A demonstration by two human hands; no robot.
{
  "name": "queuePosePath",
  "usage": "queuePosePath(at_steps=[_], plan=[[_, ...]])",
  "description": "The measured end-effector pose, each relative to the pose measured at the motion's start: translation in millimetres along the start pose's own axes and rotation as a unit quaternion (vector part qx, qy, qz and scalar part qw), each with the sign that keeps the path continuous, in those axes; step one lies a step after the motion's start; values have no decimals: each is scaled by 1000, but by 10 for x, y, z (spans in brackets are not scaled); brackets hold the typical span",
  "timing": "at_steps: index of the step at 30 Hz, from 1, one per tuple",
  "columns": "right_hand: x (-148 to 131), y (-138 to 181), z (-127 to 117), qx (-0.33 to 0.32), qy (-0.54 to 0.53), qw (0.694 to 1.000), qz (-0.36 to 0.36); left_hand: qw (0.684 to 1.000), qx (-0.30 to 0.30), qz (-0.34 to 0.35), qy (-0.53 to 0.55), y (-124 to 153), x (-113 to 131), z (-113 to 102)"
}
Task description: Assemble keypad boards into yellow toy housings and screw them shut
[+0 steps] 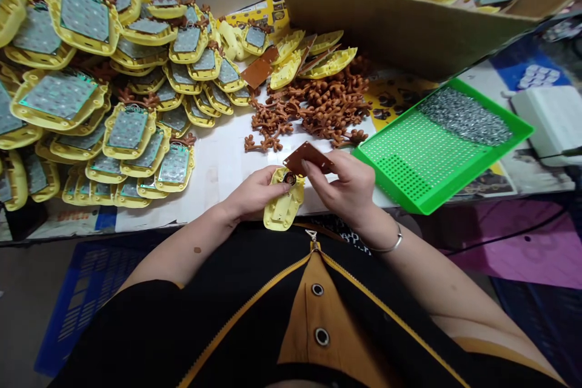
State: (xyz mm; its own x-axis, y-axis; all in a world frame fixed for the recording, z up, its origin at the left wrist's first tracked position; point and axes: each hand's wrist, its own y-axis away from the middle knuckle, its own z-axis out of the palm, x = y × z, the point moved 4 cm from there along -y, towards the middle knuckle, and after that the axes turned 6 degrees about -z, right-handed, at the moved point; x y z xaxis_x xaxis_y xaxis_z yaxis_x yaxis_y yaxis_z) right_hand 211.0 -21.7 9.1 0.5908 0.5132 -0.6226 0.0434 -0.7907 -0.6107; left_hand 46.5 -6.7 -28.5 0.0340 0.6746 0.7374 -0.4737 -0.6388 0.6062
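My left hand (254, 194) grips a yellow plastic shell (282, 209) near the table's front edge, its hollow side facing up. A small round dark part (290, 177) sits near the shell's upper end, by my left thumb. Between the thumb and fingers of my right hand (348, 185) is a reddish-brown circuit board (305, 156), tilted over the shell's upper right side. Just beyond both hands lies a heap of brown knobbly branch-shaped plastic parts (313, 106).
Piles of yellow shells with grey-backed boards (130, 130) fill the left side. A green perforated tray (391, 185) holds many small screws (464, 115) at right. Behind stands a cardboard box (391, 30) of yellow parts. More yellow shells (330, 65) and a brown board (259, 70) lie beyond the heap.
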Motion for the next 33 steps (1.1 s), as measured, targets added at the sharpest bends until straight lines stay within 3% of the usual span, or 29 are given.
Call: queuePosePath(at_steps=[3,8,10,12,15,19,21,28,33], plan=[[7,-37,35,-33,-50,998,-22,1000,7,-3,7,-5,-1,-23],[114,-53,65,-51,-154,983,86,999,1,-24,33,-18,-26,-64],[126,-45,64,-51,-166,981,90,999,3,-21,30,-24,-27,-70],[113,-30,49,-51,-143,987,47,999,5,-11,33,-28,-16,-70],[65,33,20,-52,-81,992,-77,999,1,12,40,-27,17,-60],[0,202,29,-68,9,964,-258,999,-14,15,45,-26,46,-34],[-13,285,50,-74,48,945,-314,998,-11,7,54,-29,46,-30],[-37,394,133,-114,105,926,-344,998,8,7,69,-37,28,-58],[-153,355,102,-57,129,911,-387,997,30,24,74,-39,21,-96]])
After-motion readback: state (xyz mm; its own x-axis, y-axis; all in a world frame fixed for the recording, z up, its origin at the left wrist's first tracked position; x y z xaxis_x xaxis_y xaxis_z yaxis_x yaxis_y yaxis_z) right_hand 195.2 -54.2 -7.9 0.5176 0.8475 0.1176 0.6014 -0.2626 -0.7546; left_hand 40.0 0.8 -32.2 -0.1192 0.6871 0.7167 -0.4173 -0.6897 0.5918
